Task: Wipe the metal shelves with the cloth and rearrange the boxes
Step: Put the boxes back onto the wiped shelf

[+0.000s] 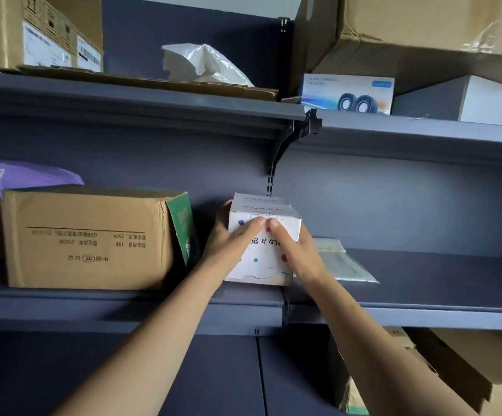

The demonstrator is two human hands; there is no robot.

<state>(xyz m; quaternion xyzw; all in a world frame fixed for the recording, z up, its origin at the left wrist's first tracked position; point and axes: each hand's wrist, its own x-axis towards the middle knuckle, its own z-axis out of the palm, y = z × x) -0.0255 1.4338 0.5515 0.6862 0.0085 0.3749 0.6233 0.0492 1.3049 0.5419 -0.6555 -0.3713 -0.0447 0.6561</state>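
Observation:
A small white box with coloured dots and handwriting stands on the middle grey metal shelf, near the joint between two shelf sections. My left hand holds its left side, fingers lying across the front face. From the right, my right hand holds the other side, a fingertip on the front. No cloth is in view.
A brown cardboard box sits just left of the white box, a purple bag behind it. A clear plastic packet lies right of my hands. The upper shelf carries cardboard boxes, a white bag and a speaker box. More cartons stand below right.

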